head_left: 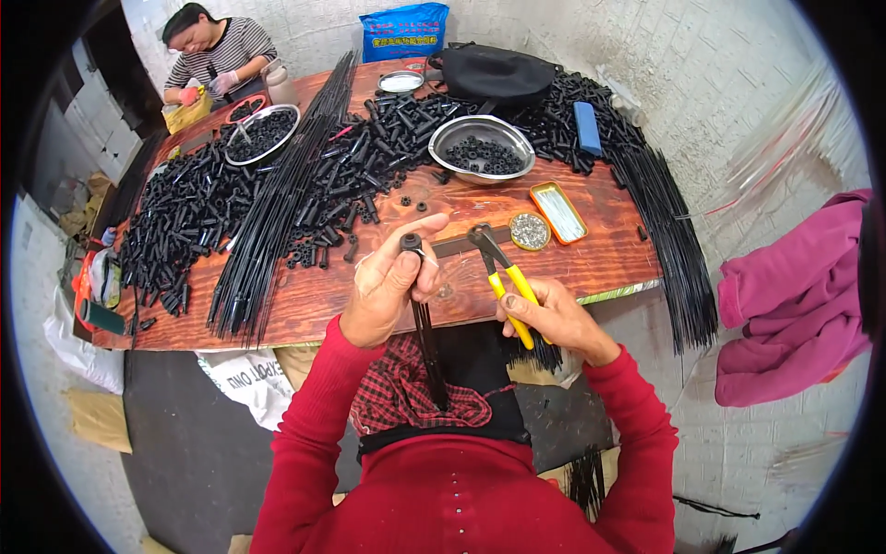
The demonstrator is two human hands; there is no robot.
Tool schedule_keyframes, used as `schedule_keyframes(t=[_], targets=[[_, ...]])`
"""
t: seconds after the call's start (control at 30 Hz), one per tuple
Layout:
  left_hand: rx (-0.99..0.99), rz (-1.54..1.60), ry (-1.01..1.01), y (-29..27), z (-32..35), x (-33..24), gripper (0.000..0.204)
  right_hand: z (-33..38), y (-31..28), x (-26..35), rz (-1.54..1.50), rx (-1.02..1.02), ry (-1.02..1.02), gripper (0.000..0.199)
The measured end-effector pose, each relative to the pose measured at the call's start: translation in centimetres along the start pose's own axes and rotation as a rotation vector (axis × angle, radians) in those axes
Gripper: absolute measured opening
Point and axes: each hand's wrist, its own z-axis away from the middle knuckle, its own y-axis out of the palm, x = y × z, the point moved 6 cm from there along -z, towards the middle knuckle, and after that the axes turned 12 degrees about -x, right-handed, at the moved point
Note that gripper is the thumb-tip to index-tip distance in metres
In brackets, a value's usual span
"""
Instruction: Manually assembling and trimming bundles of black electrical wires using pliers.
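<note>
My left hand (377, 294) pinches a small black plastic ring-shaped piece (411, 243) between thumb and fingers, its index finger stretched out above. From that piece a bundle of thin black ribs (426, 346) hangs down toward my lap. In my right hand (563, 321) are yellow-handled pincers (509, 279), their dark jaws pointing up and left, apart from the ring piece. Just beyond the pincers stand a round dish of small silvery bits (529, 232) and an orange-rimmed tin (559, 212) holding pale thin pieces. A flat dark bar (456, 246) lies on the table between my hands.
On the wooden table (461, 202) lie heaps of black plastic tubes (198, 198) and long black rods (286, 198). A metal bowl (510, 175) holds small black rings. Across the table a person (221, 57) works. A blue block (587, 128) rests at right.
</note>
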Motion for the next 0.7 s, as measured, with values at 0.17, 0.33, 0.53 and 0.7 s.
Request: schedule_keyframes(t=[0.17, 0.33, 0.53, 0.7], targets=[[-0.012, -0.024, 0.007, -0.6, 0.2, 0.0, 0.048, 1.2, 0.9, 6.1, 0.221, 0.126, -0.177, 0.033], [-0.001, -0.054, 0.006, -1.2, 0.4, 0.1, 0.042, 1.4, 1.0, 7.7, 0.22, 0.206, -0.23, 0.028], [-0.022, -0.039, -0.035, -1.4, 0.6, 0.3, 0.037, 1.3, 1.2, 9.5, 0.254, 0.312, -0.143, 0.033], [0.023, -0.009, -0.047, -0.6, 0.6, 0.1, 0.036, 1.3, 0.9, 10.7, 0.241, 0.348, -0.086, 0.032]])
